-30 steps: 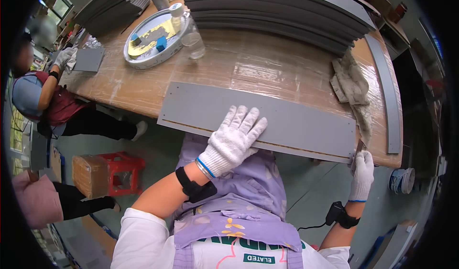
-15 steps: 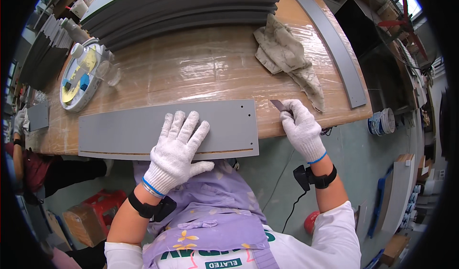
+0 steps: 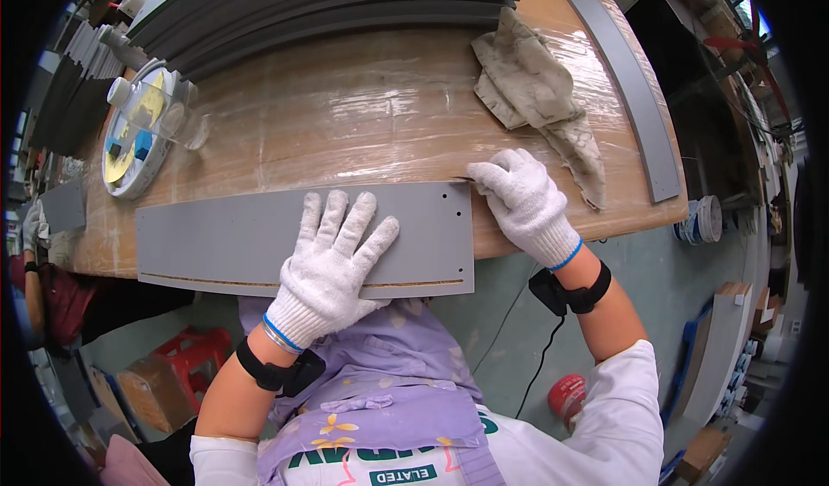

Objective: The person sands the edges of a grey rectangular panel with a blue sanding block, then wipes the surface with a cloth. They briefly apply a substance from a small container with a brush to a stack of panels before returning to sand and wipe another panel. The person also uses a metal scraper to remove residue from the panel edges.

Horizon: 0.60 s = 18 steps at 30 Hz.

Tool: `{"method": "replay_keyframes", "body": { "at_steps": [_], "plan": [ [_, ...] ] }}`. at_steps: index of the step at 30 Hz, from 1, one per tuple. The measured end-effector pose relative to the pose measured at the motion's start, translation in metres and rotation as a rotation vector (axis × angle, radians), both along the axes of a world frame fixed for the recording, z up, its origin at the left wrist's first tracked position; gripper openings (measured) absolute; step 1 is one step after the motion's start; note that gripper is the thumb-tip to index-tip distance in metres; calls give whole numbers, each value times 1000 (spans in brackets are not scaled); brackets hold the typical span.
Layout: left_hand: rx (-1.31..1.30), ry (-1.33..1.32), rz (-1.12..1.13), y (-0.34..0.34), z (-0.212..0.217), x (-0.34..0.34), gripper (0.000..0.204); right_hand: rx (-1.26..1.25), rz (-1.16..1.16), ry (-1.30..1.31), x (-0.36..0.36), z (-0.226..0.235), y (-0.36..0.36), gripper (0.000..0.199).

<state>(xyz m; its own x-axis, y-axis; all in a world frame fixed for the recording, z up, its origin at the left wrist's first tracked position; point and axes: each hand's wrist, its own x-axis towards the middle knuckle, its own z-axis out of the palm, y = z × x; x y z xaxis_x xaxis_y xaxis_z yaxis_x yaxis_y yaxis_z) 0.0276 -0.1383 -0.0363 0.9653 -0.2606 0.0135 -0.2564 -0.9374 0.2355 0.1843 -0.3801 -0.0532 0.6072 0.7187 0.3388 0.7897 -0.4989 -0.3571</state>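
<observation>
A long grey panel (image 3: 216, 240) lies along the table's near edge, with a narrow brown groove by its near side and small holes at its right end. My left hand (image 3: 332, 257), in a white knit glove, rests flat on the panel with its fingers spread. At the panel's far right corner is my gloved right hand (image 3: 522, 197), closed in a pinch. A small, thin, dark flat blade (image 3: 465, 179) pokes out of its fingertips and reaches the corner. Most of the blade is hidden by the glove.
Behind the panel, film covers the wooden table (image 3: 345, 132). A stack of dark panels (image 3: 345, 7) stands at the back. A stained rag (image 3: 535, 80) and a grey strip (image 3: 617, 80) lie right. At left are a white tray (image 3: 129, 175) and a co-worker's gloved hand (image 3: 33, 225).
My right hand has moved left and a little away from me, bringing the blade to the panel's far right corner. My left hand stays flat on the panel, slightly shifted right.
</observation>
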Motion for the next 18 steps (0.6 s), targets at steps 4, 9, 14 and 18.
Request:
{"method": "replay_keyframes", "body": {
  "at_steps": [4,9,14,18],
  "plan": [
    [-6,-12,8,0,-1,-1,96,-8,18,-12,1,-1,2,32],
    [-38,-36,5,0,-2,0,96,4,38,14,3,-2,1,28],
    [-25,-24,6,0,-1,0,96,-38,63,-28,4,2,3,28],
    [-32,-42,9,1,-4,0,96,-65,94,-123,6,2,3,28]
  ]
}}
